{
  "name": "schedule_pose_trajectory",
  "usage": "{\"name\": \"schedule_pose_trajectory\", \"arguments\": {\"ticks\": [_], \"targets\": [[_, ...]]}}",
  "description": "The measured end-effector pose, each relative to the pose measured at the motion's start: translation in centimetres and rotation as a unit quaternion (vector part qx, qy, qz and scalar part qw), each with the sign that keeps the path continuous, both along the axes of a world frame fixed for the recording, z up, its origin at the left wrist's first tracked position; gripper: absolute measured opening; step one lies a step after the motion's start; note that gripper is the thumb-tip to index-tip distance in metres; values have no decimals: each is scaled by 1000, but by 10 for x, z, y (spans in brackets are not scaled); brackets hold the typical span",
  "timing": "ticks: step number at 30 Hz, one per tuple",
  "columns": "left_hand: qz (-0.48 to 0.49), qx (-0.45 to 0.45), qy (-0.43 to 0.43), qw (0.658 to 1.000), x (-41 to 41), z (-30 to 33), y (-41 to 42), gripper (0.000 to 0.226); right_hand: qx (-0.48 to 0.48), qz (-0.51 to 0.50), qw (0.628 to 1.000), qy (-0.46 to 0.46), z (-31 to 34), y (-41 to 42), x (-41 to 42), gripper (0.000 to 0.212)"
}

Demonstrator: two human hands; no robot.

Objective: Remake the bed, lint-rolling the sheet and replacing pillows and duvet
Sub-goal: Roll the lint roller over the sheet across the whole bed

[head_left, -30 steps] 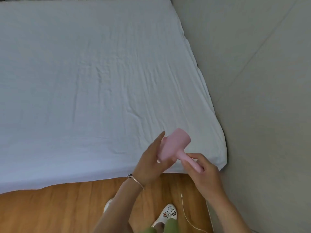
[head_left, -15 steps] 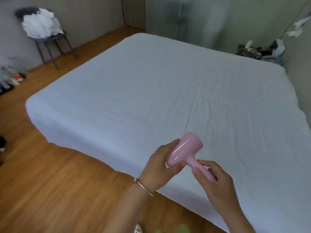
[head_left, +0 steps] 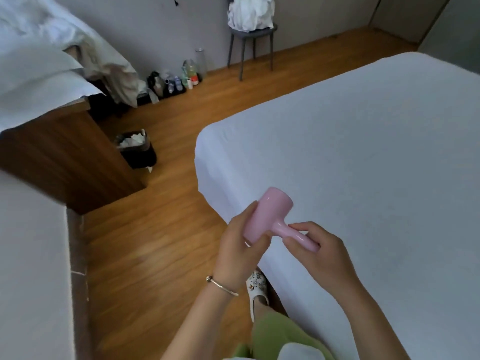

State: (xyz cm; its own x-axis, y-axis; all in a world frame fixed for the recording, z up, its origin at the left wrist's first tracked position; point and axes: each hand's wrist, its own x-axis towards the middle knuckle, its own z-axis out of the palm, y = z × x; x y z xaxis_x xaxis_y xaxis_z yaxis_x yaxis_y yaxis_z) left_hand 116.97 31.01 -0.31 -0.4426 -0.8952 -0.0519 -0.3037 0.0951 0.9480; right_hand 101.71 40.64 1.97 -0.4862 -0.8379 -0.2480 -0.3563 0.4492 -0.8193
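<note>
We're holding the pink lint roller (head_left: 270,216) over the near-left corner of the sheet (head_left: 363,157): left hand (head_left: 237,245) wrapping its capped head, right hand (head_left: 315,252) pinching the handle. We're likely uncapping: pull straight off, then roll in overlapping passes.

White sheet (head_left: 363,157) over bed (head_left: 207,183)

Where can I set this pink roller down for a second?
Free: the white sheet beyond the hands, bare to its far edge; also the floor between bed and wooden unit. Crowded: bottles by the wall, bin, and chair.
</note>
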Motion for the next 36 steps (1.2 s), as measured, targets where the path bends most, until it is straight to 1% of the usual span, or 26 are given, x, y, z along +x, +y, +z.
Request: {"name": "schedule_pose_trajectory", "arguments": {"ticks": [2, 4, 7, 8, 10, 11, 13, 16, 17, 21, 23, 26, 28, 32, 36], "targets": [[62, 9, -16, 998, 4, 4, -60, 61, 8, 69, 998, 7, -2, -81, -9, 16], [112, -3, -47, 993, 12, 15, -119, 61, 7, 133, 991, 14, 4, -161, -13, 20], [188, -37, -70, 979, 21, 30, -202, 63, -16, 189, 982, 14, 18, -269, -11, 40], [211, -45, -73, 974, 23, 32, -228, 62, -19, 197, 980, 21, 21, -302, -8, 43], [247, -42, -71, 965, 27, 30, -279, 62, -29, 213, 975, 59, 20, -362, -3, 35], [257, -38, -71, 963, 29, 27, -305, 62, -36, 222, 971, 82, 18, -391, 0, 30], [261, -29, -73, 962, 33, 17, -362, 62, -42, 225, 967, 115, 10, -448, 7, 27], [233, -37, -85, 968, 35, 8, -466, 63, -48, 189, 969, 154, -5, -543, 11, 30], [216, -51, -95, 970, 35, 6, -504, 64, -49, 170, 972, 152, -10, -575, 11, 30], [119, -91, -130, 980, 23, 19, -655, 65, -51, 74, 993, 74, -6, -696, 9, 19], [88, -98, -129, 983, 9, 27, -720, 65, -66, 41, 995, 66, 0, -749, -1, 22], [62, -77, -99, 990, -19, 33, -794, 64, -77, 3, 996, 51, 6, -810, -22, 31], [44, -58, -88, 993, -44, 31, -846, 64, -66, -20, 997, 45, 6, -854, -42, 32], [-8, -31, -93, 995, -102, 24, -954, 65, -43, -35, 993, 102, -4, -949, -103, 32], [-50, -32, -79, 995, -196, 38, -1077, 61, -79, -72, 985, 133, 4, -1056, -188, 31]]}}
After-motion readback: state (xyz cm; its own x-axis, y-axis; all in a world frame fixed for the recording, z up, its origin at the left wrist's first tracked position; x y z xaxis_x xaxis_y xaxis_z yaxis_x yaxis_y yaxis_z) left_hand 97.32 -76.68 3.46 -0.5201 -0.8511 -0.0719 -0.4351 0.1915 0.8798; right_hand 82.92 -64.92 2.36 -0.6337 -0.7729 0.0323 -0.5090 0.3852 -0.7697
